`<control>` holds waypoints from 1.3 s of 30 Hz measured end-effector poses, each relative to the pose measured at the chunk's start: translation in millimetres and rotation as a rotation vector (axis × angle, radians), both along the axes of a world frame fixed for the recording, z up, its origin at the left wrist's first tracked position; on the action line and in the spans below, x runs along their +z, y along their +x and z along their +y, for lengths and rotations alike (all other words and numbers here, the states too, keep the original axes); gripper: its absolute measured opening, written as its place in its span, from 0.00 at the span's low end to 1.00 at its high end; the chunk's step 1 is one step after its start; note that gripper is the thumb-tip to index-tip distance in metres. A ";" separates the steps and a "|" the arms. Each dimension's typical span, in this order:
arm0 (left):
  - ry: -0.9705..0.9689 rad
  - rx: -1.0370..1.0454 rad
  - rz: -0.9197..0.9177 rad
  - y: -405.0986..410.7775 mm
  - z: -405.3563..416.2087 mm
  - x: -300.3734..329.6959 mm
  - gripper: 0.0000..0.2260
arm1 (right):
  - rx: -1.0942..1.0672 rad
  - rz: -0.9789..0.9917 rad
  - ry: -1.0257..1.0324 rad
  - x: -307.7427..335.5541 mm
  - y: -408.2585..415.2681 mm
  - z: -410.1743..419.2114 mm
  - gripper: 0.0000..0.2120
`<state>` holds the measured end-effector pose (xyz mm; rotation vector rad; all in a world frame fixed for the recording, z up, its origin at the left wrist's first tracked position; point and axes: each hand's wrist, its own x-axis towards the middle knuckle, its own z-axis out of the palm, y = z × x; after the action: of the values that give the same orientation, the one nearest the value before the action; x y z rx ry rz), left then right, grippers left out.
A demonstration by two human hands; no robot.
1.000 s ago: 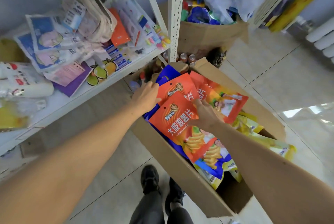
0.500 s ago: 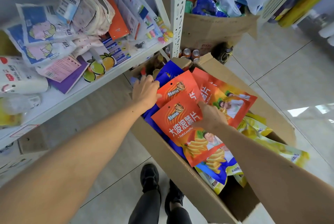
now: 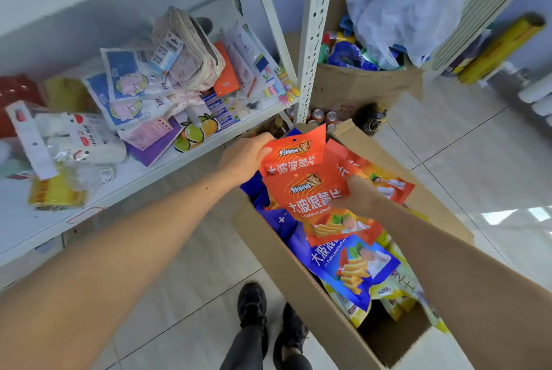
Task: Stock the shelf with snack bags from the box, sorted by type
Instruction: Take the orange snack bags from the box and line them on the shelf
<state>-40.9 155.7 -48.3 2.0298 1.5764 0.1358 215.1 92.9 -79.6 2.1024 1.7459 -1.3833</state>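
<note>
An open cardboard box [image 3: 277,253] stands on the floor, filled with orange, blue and yellow snack bags. My left hand [image 3: 243,160] grips the top left edge of an orange chip bag [image 3: 294,151] raised above the box. My right hand [image 3: 358,196] holds the right side of a second orange chip bag [image 3: 310,199] that overlaps the first. A third orange bag [image 3: 385,178] lies behind my right hand. Blue bags [image 3: 349,262] and yellow bags [image 3: 391,295] lie lower in the box. The white shelf [image 3: 167,163] is to the left.
The shelf board holds stationery packs [image 3: 131,86], a pouch [image 3: 188,50], tissue packs [image 3: 77,139] and a yellow pack [image 3: 53,190]. A shelf post [image 3: 313,41] rises beside the box. Behind it stands another box [image 3: 358,86] with a plastic bag. My shoes [image 3: 268,319] stand beside the box.
Both hands have lifted the orange bags higher out of the box, and the blue bags underneath now show more.
</note>
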 end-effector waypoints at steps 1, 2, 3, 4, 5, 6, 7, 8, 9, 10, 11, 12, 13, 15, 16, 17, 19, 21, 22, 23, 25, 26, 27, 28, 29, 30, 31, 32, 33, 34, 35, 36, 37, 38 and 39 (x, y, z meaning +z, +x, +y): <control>0.016 -0.005 -0.005 -2.9 -0.3 11.4 0.08 | 0.000 0.012 0.000 8.4 -1.9 2.7 0.22; 0.034 -0.008 -0.001 -5.7 -0.8 23.6 0.09 | 0.003 0.035 0.008 15.7 -3.3 5.7 0.22; 0.055 -0.011 0.002 -8.7 -1.6 36.6 0.10 | 0.005 0.042 0.005 26.8 -6.1 8.4 0.21; 0.074 -0.012 0.007 -12.3 -2.6 50.4 0.11 | 0.024 0.044 0.017 36.5 -8.5 11.0 0.20; 0.097 -0.009 0.006 -16.3 -3.9 63.9 0.11 | 0.032 0.034 0.014 48.3 -10.9 13.2 0.20; 0.112 0.004 -0.009 -21.3 -5.7 77.3 0.12 | 0.043 0.052 0.025 59.7 -13.9 14.7 0.20; 0.127 0.020 -0.035 -27.0 -7.5 91.0 0.12 | 0.039 0.076 0.026 71.0 -16.3 17.2 0.20; 0.144 0.037 -0.059 -33.0 -9.8 105.2 0.13 | 0.051 0.111 0.048 81.9 -18.6 19.4 0.20; 0.168 0.048 -0.072 -39.3 -12.6 118.9 0.13 | 0.062 0.127 0.067 95.9 -22.3 21.0 0.19; 0.196 0.058 -0.083 -44.9 -16.0 132.8 0.12 | 0.096 0.138 0.100 108.2 -24.9 22.4 0.20; 0.227 0.068 -0.098 -50.8 -19.0 145.9 0.12 | 0.114 0.158 0.113 122.2 -28.4 23.3 0.23; 0.251 0.080 -0.112 -56.1 -23.1 159.9 0.11 | 0.108 0.205 0.096 131.1 -30.1 26.0 0.29; 0.273 0.092 -0.120 -61.4 -27.4 173.4 0.11 | 0.097 0.258 0.055 139.9 -32.0 28.8 0.34; 0.318 0.116 -0.115 -72.7 -36.2 198.5 0.10 | 0.117 0.291 0.006 162.4 -41.5 32.0 0.29; 0.342 0.122 -0.107 -78.0 -41.4 211.6 0.10 | 0.119 0.322 -0.009 178.5 -49.5 30.5 0.23; 0.369 0.128 -0.101 -83.3 -46.3 224.3 0.11 | 0.119 0.351 -0.023 191.2 -54.7 30.8 0.20; 0.415 0.148 -0.094 -95.0 -56.6 251.6 0.12 | 0.159 0.405 -0.021 219.9 -69.8 29.8 0.18; 0.469 0.166 -0.116 -110.7 -66.3 278.2 0.12 | 0.201 0.447 -0.022 245.4 -87.1 29.3 0.17; 0.490 0.178 -0.140 -120.2 -71.3 291.2 0.11 | 0.221 0.460 -0.010 256.9 -96.9 29.4 0.17; 0.502 0.201 -0.174 -131.2 -75.6 303.2 0.11 | 0.226 0.476 0.002 267.5 -107.8 30.1 0.18; 0.540 0.258 -0.239 -154.8 -85.4 325.8 0.10 | 0.249 0.481 0.043 288.0 -131.1 32.5 0.20; 0.564 0.283 -0.261 -166.2 -90.8 336.3 0.09 | 0.271 0.487 0.064 298.9 -143.7 32.4 0.19; 0.585 0.307 -0.278 -177.0 -96.5 346.4 0.09 | 0.291 0.508 0.074 310.1 -156.6 31.0 0.18; 0.603 0.330 -0.293 -187.6 -102.5 356.2 0.09 | 0.306 0.525 0.080 319.7 -169.6 30.4 0.17; 0.617 0.360 -0.310 -198.1 -108.4 365.7 0.08 | 0.316 0.545 0.080 329.6 -183.2 29.1 0.16; 0.635 0.396 -0.332 -209.4 -114.6 374.3 0.08 | 0.330 0.563 0.088 337.9 -197.0 29.0 0.16; 0.651 0.438 -0.356 -221.6 -120.7 382.3 0.08 | 0.347 0.581 0.103 345.4 -211.8 28.7 0.16; 0.673 0.479 -0.385 -233.8 -126.9 390.1 0.07 | 0.364 0.599 0.127 351.6 -226.9 29.2 0.15; 0.694 0.524 -0.414 -247.9 -132.3 396.7 0.07 | 0.372 0.617 0.149 358.1 -243.3 28.8 0.13; 0.714 0.567 -0.445 -261.9 -138.3 403.1 0.08 | 0.377 0.633 0.166 364.2 -259.8 28.7 0.11; 0.725 0.611 -0.476 -276.6 -144.2 408.8 0.08 | 0.385 0.644 0.172 370.2 -276.7 27.4 0.10; 0.729 0.653 -0.514 -291.8 -150.2 413.7 0.10 | 0.399 0.654 0.172 375.7 -294.3 26.2 0.11; 0.727 0.693 -0.558 -307.6 -156.2 417.9 0.11 | 0.416 0.661 0.171 380.7 -312.5 24.5 0.12; 0.717 0.736 -0.598 -323.9 -162.6 421.8 0.13 | 0.431 0.667 0.175 385.3 -331.2 22.8 0.13; 0.701 0.780 -0.633 -340.6 -168.8 425.3 0.15 | 0.443 0.675 0.186 390.1 -350.8 20.4 0.13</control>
<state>-381.5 -13.1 376.9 1.3942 1.9056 1.6284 -135.7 113.2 310.5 1.2254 2.4548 -1.9625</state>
